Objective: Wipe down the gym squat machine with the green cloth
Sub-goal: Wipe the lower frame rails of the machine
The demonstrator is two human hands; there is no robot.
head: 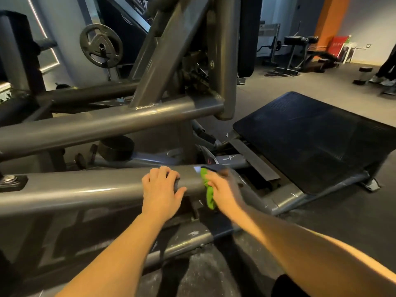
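Dark floor (332, 224) carries the squat machine (85, 189)

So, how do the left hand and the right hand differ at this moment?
The left hand grips the tube directly; the right hand holds the cloth against it. The left hand looks sharp, with its fingers curled over the top; the right hand's fingers are blurred. Both are on the same tube, side by side.
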